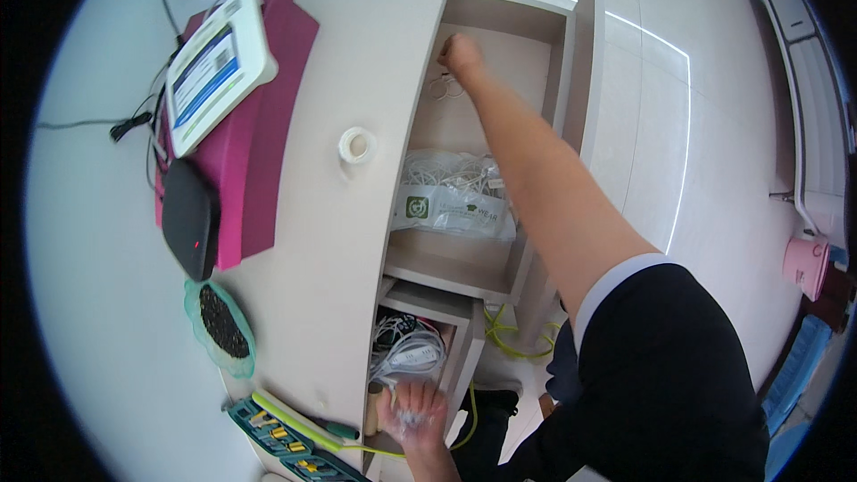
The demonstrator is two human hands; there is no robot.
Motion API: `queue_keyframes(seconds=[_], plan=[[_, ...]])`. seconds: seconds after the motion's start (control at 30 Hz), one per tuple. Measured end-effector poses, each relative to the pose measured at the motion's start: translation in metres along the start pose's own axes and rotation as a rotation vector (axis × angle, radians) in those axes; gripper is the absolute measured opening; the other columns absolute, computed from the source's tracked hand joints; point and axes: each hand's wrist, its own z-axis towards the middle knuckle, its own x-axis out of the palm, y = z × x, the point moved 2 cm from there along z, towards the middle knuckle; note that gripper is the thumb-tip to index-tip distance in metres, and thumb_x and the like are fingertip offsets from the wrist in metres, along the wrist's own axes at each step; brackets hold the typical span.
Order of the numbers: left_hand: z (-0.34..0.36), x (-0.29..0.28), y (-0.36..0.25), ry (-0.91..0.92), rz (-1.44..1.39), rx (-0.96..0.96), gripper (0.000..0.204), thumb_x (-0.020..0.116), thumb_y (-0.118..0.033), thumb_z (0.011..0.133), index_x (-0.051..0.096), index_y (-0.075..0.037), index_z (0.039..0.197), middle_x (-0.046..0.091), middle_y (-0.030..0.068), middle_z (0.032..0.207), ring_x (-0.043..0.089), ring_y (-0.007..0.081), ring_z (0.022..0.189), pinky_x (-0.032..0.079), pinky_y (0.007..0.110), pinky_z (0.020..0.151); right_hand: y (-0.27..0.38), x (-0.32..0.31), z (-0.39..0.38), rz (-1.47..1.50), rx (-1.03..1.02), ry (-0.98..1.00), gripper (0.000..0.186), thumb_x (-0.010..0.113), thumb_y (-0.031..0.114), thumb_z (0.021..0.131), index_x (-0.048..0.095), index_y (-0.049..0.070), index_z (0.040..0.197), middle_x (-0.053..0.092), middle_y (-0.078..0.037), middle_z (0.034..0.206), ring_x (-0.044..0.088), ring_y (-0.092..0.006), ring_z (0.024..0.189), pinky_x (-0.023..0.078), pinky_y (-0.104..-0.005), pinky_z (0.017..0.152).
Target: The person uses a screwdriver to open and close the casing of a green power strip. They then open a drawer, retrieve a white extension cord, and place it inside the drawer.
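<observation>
My right hand (pixel 461 57) reaches into the far end of the large open drawer (pixel 420 253), fingers closed. Two thin pale rings (pixel 446 87), like the handles of small scissors, show just below its fingers; the rest is hidden in the hand. Nearer in that drawer lies a clear printed plastic bag (pixel 460 211) with white cables. My left hand (pixel 417 412) is palm up over the smaller drawer (pixel 466 348), its fingers cupped round a small crumpled piece of clear plastic (pixel 411 418). Beside it lie bundled white and grey cables (pixel 411 353).
On the desk (pixel 330 241) stand a roll of white tape (pixel 357 145), a magenta box (pixel 281 107) bearing a white tablet-like device (pixel 219 71), a black device (pixel 190 219), a green dish of dark seeds (pixel 223 326) and a teal tool case (pixel 286 442). A yellow-green cable (pixel 509 344) hangs below the drawers.
</observation>
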Motion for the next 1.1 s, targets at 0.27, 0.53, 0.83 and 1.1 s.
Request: queue_keyframes(seconds=[0.27, 0.53, 0.83, 1.1], plan=[[0.08, 0.081, 0.035, 0.4, -0.21, -0.147, 0.038, 0.046, -0.018, 0.085, 0.049, 0.005, 0.115, 0.043, 0.0183, 0.132, 0.039, 0.0295, 0.124, 0.025, 0.042, 0.107, 0.091, -0.124, -0.098, -0.015, -0.313, 0.956, 0.023, 0.073, 0.021, 0.069, 0.066, 0.0, 0.077, 0.065, -0.008, 0.07, 0.064, -0.0116, 0.071, 0.051, -0.0249, 0.064], [0.124, 0.067, 0.06, 0.459, -0.279, -0.244, 0.032, 0.041, -0.018, 0.086, 0.054, 0.0, 0.109, 0.059, 0.0121, 0.112, 0.055, 0.0259, 0.102, 0.038, 0.04, 0.096, 0.151, -0.181, -0.296, 0.32, -0.717, 1.011, 0.019, 0.064, 0.017, 0.073, 0.065, 0.002, 0.084, 0.064, -0.011, 0.083, 0.062, -0.0234, 0.072, 0.05, -0.0315, 0.068], [0.095, 0.03, 0.04, 0.194, -0.248, -0.077, 0.028, 0.051, -0.009, 0.08, 0.058, 0.003, 0.105, 0.059, 0.0142, 0.111, 0.049, 0.0256, 0.113, 0.036, 0.039, 0.101, 0.125, -0.17, -0.275, 0.201, -0.853, 0.799, 0.018, 0.059, 0.014, 0.078, 0.062, 0.001, 0.09, 0.06, -0.015, 0.087, 0.058, -0.0318, 0.086, 0.047, -0.0388, 0.075], [0.064, -0.009, 0.002, 0.126, -0.317, 0.058, 0.019, 0.053, -0.006, 0.081, 0.062, 0.0, 0.096, 0.063, 0.0123, 0.104, 0.057, 0.0248, 0.104, 0.039, 0.041, 0.099, 0.138, -0.016, -0.248, -0.527, -1.217, 1.183, 0.017, 0.062, 0.017, 0.071, 0.063, 0.001, 0.076, 0.063, -0.016, 0.08, 0.06, -0.031, 0.075, 0.047, -0.0423, 0.066]])
